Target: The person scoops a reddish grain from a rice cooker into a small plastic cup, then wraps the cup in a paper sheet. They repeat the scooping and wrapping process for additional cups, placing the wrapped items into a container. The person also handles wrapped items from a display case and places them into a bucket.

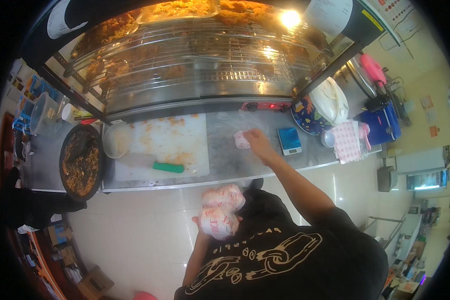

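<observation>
My left hand (202, 229) cradles several round paper-wrapped bundles (219, 223) close to my body, in front of the counter edge. Red print covers their white wrapping, and most of the palm is hidden beneath them. Over the steel counter (232, 165), my right hand (260, 145) has its fingers on a smaller wrapped bundle (241, 140) of the same print. To the right of that hand sits a digital kitchen scale (289, 139) with a blue platform.
A white cutting board (165, 138) with crumbs holds a green-handled cleaver (168, 167) and touches a plastic tub (116, 141). Left is a dark pan of crumbly food (81, 165). A heated display cabinet (198, 101) rises behind; a floral rice container (308, 116) stands right, near printed wrapping sheets (345, 140).
</observation>
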`<state>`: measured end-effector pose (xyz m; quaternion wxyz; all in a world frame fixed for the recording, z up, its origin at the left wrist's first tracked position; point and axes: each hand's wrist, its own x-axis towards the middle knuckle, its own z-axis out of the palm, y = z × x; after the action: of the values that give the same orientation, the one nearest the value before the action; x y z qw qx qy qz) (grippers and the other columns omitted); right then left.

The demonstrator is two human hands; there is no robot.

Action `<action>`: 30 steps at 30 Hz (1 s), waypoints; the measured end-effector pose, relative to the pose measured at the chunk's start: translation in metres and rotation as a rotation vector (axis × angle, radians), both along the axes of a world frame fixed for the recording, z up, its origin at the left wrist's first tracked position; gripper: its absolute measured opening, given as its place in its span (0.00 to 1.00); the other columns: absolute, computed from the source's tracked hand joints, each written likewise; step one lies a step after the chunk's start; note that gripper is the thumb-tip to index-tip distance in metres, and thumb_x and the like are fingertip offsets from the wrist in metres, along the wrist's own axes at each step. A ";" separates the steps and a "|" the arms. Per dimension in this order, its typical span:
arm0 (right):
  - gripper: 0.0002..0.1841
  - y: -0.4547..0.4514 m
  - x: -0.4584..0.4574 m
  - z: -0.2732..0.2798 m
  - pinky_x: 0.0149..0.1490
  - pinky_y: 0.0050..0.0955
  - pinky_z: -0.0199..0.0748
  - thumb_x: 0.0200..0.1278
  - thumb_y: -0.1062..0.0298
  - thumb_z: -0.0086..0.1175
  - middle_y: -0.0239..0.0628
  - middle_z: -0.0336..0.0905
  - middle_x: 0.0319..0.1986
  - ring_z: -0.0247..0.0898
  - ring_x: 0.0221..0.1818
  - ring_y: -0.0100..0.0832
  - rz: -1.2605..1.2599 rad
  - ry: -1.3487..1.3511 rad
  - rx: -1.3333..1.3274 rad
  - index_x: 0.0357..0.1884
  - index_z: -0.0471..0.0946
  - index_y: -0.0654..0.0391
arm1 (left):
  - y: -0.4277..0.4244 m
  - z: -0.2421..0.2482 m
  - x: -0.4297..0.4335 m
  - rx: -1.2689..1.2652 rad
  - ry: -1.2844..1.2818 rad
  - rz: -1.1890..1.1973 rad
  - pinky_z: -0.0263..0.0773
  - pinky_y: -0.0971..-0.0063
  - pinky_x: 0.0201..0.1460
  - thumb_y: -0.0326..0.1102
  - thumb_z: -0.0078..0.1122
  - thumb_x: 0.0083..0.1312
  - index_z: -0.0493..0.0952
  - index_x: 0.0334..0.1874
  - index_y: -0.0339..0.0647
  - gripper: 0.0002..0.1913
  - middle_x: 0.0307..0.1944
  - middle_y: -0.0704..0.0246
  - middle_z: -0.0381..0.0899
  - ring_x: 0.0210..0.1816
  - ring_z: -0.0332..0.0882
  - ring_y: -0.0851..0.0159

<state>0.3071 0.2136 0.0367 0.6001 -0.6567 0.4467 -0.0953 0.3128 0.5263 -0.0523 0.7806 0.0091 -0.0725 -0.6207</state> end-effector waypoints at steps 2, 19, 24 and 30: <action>0.26 -0.024 0.000 -0.052 0.53 0.32 0.73 0.71 0.54 0.56 0.43 0.79 0.49 0.76 0.50 0.32 -0.203 -0.046 0.197 0.57 0.74 0.70 | 0.007 -0.002 -0.004 0.009 0.035 0.004 0.78 0.41 0.56 0.92 0.50 0.37 0.48 0.78 0.39 0.74 0.69 0.43 0.63 0.57 0.76 0.32; 0.38 0.016 -0.009 -0.114 0.61 0.43 0.70 0.42 0.55 0.75 0.57 0.73 0.53 0.72 0.57 0.51 0.321 0.307 -0.490 0.57 0.73 0.61 | -0.054 0.005 -0.057 -0.163 0.237 -0.095 0.79 0.43 0.54 0.93 0.48 0.36 0.50 0.78 0.38 0.74 0.68 0.43 0.65 0.56 0.77 0.31; 0.38 -0.002 -0.107 -0.104 0.62 0.39 0.71 0.48 0.61 0.73 0.51 0.72 0.55 0.72 0.58 0.44 0.252 -0.041 -0.111 0.62 0.69 0.61 | -0.093 0.029 -0.090 0.062 0.101 -0.328 0.79 0.44 0.54 0.93 0.47 0.37 0.49 0.78 0.38 0.74 0.68 0.42 0.65 0.56 0.77 0.32; 0.35 -0.023 -0.365 -0.090 0.60 0.32 0.75 0.59 0.77 0.65 0.44 0.74 0.53 0.74 0.57 0.34 -0.347 -0.316 0.472 0.68 0.62 0.61 | -0.178 0.038 -0.181 0.155 -0.026 -0.738 0.78 0.45 0.55 0.91 0.47 0.39 0.49 0.78 0.39 0.72 0.68 0.43 0.65 0.56 0.77 0.33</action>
<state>-0.0579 0.1909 -0.0531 0.7722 -0.3907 0.4633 -0.1908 0.1315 0.3487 -0.0140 0.5004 0.0492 -0.0337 -0.8637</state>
